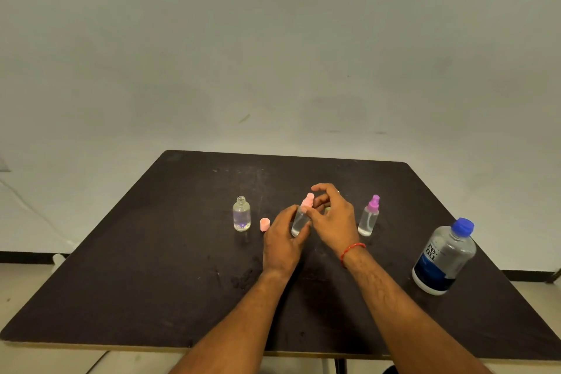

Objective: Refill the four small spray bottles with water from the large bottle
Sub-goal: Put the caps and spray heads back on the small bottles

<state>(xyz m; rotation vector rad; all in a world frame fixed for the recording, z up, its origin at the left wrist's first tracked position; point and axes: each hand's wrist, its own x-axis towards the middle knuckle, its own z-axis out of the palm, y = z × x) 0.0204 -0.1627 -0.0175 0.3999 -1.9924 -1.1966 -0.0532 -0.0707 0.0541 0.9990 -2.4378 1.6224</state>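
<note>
Three small spray bottles visible: left hand (282,240) grips one pink-topped bottle (300,222), right hand (332,218) fingers curl at its top; left of it, one uncapped bottle (241,214), one loose pink cap (264,224); right, one purple-topped bottle (369,217), one large blue-capped water bottle (444,256).

table: dark brown matt board table (158,267), scuffed and scratched, with dull smears near the middle; a pale raw edge shows along the front
open bottle: small clear uncapped bottle (241,214), glossy, transparent (glass or plastic, cannot tell)
loose cap: small pink plastic cap (264,224), smooth, faint sheen
held bottle: small clear bottle with a pink plastic spray top (300,222), see-through and shiny
purple sprayer: small clear plastic bottle with a purple spray top (369,218), glossy body
large bottle: large clear plastic water bottle with a blue ribbed cap (444,256), glossy, with a smooth blue label
wrist: red woven thread band (352,250), matt
wall: pale painted wall (273,55), matt, marked
</note>
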